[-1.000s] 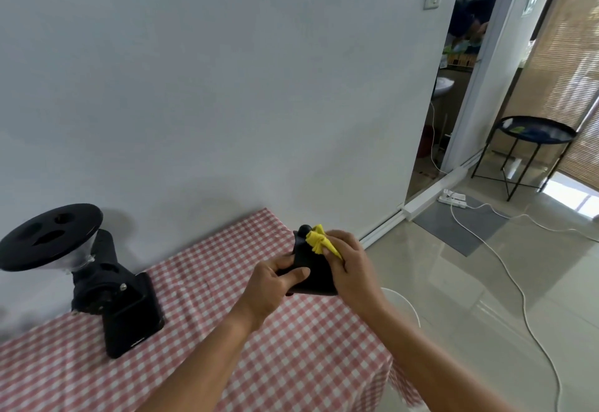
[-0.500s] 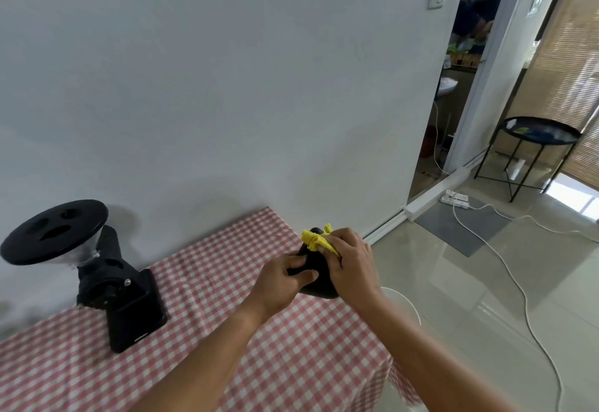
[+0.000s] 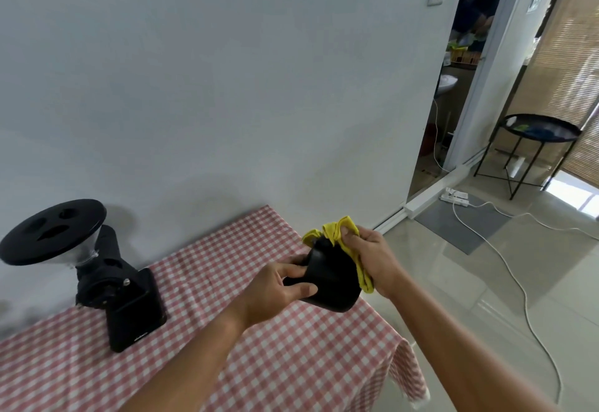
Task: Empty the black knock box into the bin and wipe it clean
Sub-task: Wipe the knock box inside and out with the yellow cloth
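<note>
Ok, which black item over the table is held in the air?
The knock box, gripped by the left hand; the grinder stands on the checked tablecloth.

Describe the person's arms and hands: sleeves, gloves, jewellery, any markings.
The left hand and right hand are bare, with no gloves, rings, watch or bands visible. Both forearms are uncovered right to the frame edge, so no sleeves show. No tattoos or other markings can be seen.

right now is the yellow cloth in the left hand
No, the right hand grips the yellow cloth against the black knock box, which the left hand holds.
</note>
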A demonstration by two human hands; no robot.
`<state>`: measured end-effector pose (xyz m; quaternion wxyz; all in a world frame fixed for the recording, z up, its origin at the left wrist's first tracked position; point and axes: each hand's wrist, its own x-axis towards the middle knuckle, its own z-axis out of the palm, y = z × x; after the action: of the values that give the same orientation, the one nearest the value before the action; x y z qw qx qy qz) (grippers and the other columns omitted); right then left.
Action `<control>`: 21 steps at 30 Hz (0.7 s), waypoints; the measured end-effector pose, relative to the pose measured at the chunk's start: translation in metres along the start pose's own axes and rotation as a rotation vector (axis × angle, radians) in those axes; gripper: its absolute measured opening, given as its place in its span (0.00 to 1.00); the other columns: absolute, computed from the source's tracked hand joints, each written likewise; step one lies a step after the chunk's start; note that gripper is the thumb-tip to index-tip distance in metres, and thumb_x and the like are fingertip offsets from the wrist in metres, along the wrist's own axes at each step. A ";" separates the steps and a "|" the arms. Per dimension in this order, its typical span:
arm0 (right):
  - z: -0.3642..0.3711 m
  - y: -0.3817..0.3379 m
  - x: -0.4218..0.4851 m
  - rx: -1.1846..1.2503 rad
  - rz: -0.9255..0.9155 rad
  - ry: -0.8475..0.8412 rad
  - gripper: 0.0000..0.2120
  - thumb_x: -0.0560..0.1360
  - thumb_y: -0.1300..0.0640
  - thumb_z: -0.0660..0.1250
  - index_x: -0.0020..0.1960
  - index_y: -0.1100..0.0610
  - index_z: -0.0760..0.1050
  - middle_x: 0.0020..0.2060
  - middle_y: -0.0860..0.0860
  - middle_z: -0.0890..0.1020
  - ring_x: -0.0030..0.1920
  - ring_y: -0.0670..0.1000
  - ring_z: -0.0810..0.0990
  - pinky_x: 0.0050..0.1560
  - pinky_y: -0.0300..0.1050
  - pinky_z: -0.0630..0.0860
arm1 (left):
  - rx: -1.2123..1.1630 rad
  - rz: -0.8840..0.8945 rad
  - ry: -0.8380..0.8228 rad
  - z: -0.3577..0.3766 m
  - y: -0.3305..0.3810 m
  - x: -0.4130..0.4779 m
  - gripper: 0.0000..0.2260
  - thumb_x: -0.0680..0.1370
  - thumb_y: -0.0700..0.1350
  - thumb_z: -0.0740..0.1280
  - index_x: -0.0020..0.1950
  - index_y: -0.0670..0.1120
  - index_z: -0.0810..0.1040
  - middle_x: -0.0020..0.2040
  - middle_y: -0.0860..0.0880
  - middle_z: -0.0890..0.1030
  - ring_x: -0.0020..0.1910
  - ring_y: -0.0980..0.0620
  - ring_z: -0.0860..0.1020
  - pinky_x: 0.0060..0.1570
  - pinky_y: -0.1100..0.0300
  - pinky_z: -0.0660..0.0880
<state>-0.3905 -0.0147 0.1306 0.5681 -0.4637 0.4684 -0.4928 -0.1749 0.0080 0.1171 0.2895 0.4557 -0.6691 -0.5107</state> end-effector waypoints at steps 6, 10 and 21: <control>0.010 -0.004 0.001 0.144 -0.107 0.122 0.13 0.79 0.53 0.65 0.50 0.62 0.82 0.45 0.63 0.85 0.43 0.59 0.83 0.49 0.55 0.80 | 0.213 0.054 0.064 0.001 0.009 0.003 0.12 0.76 0.42 0.74 0.59 0.51 0.84 0.61 0.60 0.79 0.60 0.58 0.79 0.59 0.65 0.77; 0.017 0.002 -0.004 -0.188 -0.255 0.071 0.07 0.78 0.54 0.68 0.51 0.54 0.84 0.45 0.51 0.86 0.47 0.53 0.84 0.50 0.50 0.79 | 0.277 0.052 0.153 0.001 0.008 0.004 0.13 0.75 0.46 0.75 0.53 0.58 0.75 0.54 0.55 0.80 0.53 0.54 0.81 0.53 0.56 0.82; 0.025 -0.004 -0.012 0.034 -0.172 0.094 0.14 0.82 0.53 0.61 0.45 0.51 0.85 0.39 0.51 0.86 0.42 0.50 0.84 0.45 0.45 0.80 | 0.263 0.145 0.228 0.008 0.010 0.004 0.35 0.72 0.47 0.76 0.74 0.64 0.64 0.66 0.61 0.76 0.65 0.59 0.76 0.63 0.58 0.78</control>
<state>-0.3675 -0.0016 0.1387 0.5089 -0.4686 0.4447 -0.5689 -0.1866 0.0087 0.1241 0.3375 0.4952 -0.7241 -0.3414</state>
